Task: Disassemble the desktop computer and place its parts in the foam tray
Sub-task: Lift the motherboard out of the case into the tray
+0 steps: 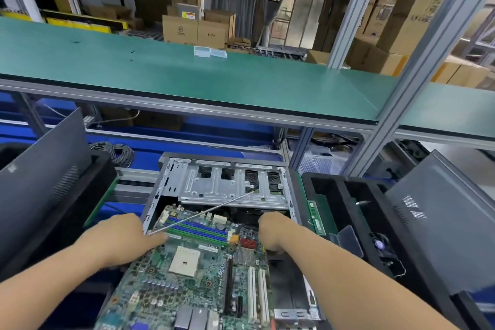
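Most of the stripping looks done: the computer case (230,187) stands open, a memory stick (316,218) lies in the foam tray (348,195) right of it, and the motherboard (192,270) remains. Left hand (126,238) pinches a screwdriver (203,213) over the board; right hand (273,233) curls on the board's far edge.
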